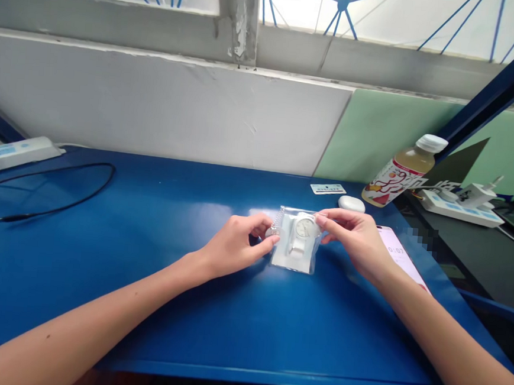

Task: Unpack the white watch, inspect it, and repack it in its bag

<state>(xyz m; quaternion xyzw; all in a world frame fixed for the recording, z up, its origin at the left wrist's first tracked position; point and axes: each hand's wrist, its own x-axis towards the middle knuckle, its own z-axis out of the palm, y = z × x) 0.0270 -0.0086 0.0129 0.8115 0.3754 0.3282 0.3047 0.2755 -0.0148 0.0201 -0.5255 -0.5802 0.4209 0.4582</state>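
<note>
A white wristwatch (304, 227) with a pale round dial lies inside a clear plastic bag (307, 260), along with a flat white piece behind it. The bag is held just over the blue table, its face towards me. My left hand (239, 244) pinches the bag's left edge between thumb and fingers, where something small and round shows at the fingertips. On the other side, my right hand (352, 234) grips the upper right edge, its thumb beside the watch dial. The fingers behind the bag are partly hidden.
Beyond my right hand are a white oval case (351, 204), a small printed card (328, 189) and a drink bottle (398, 174). A phone (401, 257) lies partly under my right forearm. A black cable (74, 199) and a power strip (17, 154) occupy the blue table's (228, 332) left side.
</note>
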